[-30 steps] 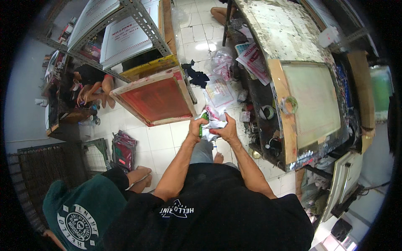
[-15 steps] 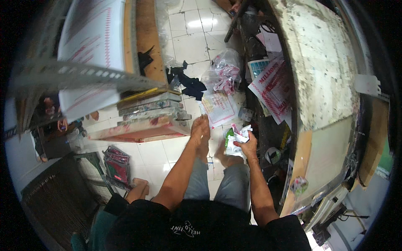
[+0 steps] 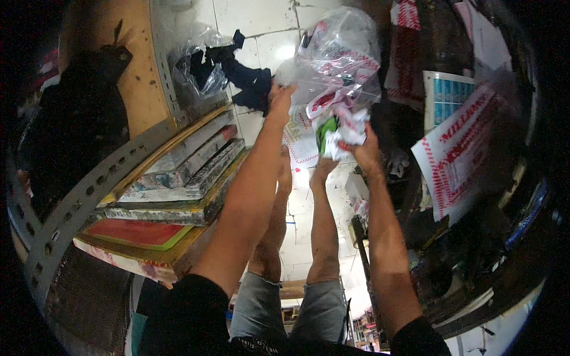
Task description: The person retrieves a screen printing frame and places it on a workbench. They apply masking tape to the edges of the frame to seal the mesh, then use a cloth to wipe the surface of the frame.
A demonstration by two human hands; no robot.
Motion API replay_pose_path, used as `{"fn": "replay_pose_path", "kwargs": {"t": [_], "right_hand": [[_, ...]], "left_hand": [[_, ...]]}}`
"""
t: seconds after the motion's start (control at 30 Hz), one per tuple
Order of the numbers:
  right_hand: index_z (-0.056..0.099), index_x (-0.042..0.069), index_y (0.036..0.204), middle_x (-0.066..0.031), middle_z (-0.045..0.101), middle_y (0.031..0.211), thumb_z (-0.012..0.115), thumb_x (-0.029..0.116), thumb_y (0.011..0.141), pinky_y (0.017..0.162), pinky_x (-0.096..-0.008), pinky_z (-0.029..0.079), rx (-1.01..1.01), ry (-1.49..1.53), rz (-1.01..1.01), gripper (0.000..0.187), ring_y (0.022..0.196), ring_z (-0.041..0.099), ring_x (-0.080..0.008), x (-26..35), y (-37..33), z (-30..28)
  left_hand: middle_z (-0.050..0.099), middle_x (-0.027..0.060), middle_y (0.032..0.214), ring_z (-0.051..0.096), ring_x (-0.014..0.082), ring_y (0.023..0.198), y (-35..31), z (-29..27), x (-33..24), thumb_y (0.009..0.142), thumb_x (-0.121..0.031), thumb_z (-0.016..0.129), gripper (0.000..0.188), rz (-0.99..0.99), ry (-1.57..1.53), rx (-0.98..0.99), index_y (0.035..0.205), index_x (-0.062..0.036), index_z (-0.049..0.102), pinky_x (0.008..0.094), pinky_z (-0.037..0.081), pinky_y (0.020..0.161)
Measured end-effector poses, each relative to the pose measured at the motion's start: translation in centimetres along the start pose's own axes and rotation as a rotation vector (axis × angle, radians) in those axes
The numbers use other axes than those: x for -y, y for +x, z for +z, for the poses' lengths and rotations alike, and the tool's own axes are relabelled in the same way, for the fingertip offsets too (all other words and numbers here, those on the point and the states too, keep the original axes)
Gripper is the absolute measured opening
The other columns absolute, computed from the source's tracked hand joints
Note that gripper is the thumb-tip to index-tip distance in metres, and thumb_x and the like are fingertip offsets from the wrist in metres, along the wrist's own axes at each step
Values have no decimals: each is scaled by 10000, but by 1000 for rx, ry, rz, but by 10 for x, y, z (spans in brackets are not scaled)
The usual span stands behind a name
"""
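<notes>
My left hand (image 3: 282, 97) is closed on the near left edge of a clear plastic bag (image 3: 350, 38). Crumpled paper printed in red and white fills the bag, which rests on the floor. In my right hand (image 3: 367, 148) is a wad of crumpled white and green paper (image 3: 344, 132), held right at the near side of the bag. Under the bag and wad lies a flat printed sheet (image 3: 301, 145) with a red checked border, partly covered.
Black cloth scraps (image 3: 246, 77) and clear plastic film (image 3: 202, 56) lie left of the bag. Stacked printing frames (image 3: 178, 172) stand on a metal rack (image 3: 89, 178) at my left. On the right, printed sheets (image 3: 454, 157) stick out from a dark shelf.
I have bent lower and further forward. My left hand has gone from hanging free to the bag's edge. The right hand has brought the crumpled wad up to the bag.
</notes>
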State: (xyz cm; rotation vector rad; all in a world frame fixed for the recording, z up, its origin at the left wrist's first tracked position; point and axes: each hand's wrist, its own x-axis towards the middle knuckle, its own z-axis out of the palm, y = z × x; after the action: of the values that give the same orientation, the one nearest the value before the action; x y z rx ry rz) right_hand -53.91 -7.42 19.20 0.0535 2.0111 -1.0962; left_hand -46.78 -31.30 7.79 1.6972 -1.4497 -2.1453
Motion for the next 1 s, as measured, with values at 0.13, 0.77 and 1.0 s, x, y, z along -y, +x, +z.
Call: {"fn": "replay_pose_path", "kwargs": {"t": [0.13,0.77,1.0], "right_hand": [[515,-1,1254,-111,644,1125,922,174,581,932,-336,461,-94,34,-86,806,1026,602,-220,11,46,3],[462,-12,1257,-220,578,1122,771,298,767,875,-447,483,-289,-634,-1010,657,1013,576,-379,-9,238,78],[535,32,1243,-158,587,1203,637,375,890,893,-413,490,-208,-853,-791,503,1080,591,-297,47,239,79]], "left_hand": [[605,34,689,542,147,632,-45,20,-4,924,-126,514,151,258,67,-85,905,-18,617,312,445,615],[466,-24,634,434,74,593,-180,24,-80,1015,-235,455,324,332,51,-165,1219,-66,641,236,381,563],[496,-28,645,448,61,604,-195,28,-71,990,-171,495,290,332,55,-207,1194,-47,659,225,380,557]]}}
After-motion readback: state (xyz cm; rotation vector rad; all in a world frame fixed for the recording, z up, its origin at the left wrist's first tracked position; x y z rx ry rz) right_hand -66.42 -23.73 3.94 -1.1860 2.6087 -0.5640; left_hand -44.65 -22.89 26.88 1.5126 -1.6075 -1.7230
